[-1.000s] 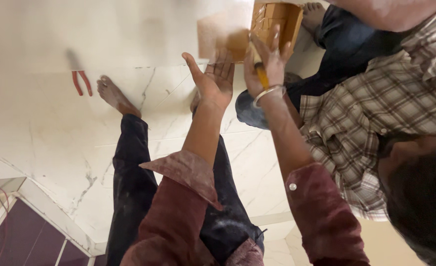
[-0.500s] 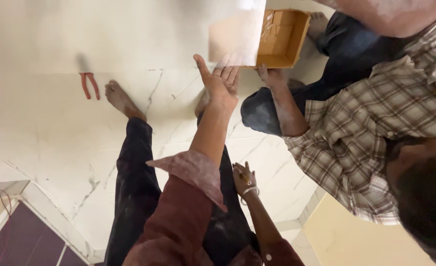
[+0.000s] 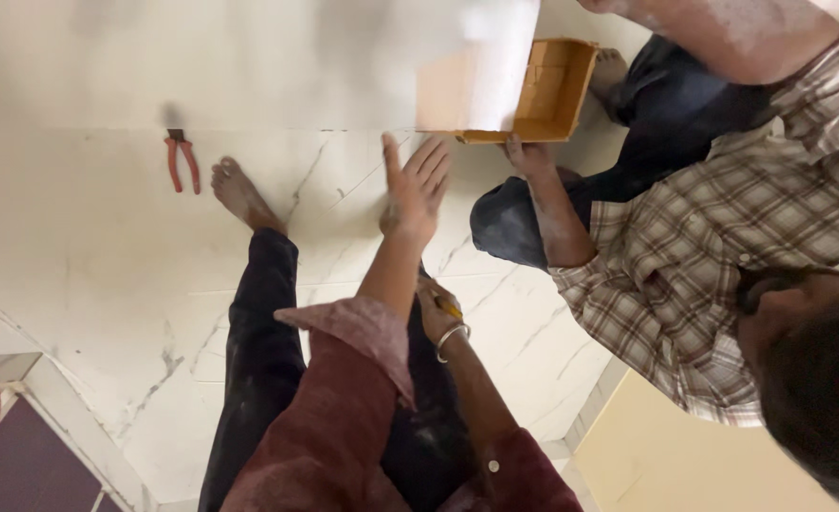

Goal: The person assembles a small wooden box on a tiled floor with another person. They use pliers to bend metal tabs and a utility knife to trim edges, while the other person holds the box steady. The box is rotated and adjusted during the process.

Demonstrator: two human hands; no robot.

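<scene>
Pliers point(image 3: 182, 161) on floor point(image 3: 88, 256), left of foot point(image 3: 239, 194).

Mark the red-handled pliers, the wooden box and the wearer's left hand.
red-handled pliers point(image 3: 182, 161), head view, on the red handles.
wooden box point(image 3: 545, 90), head view, on its inner wall.
left hand point(image 3: 417, 188), head view, on the back of the raised open hand.

One second ago both hands of the person were raised together at the open yellow-brown wooden box point(image 3: 547, 90). Now only the left hand point(image 3: 418, 188) is stretched out, with flat open fingers, and it is below the box, apart from it. The right hand point(image 3: 438, 308) has come down close to the body and it holds a small yellow pencil-like thing point(image 3: 449, 307). The box has moved up, and the hand of the co-worker in the checked shirt point(image 3: 530, 155) now grips its lower edge.
</scene>
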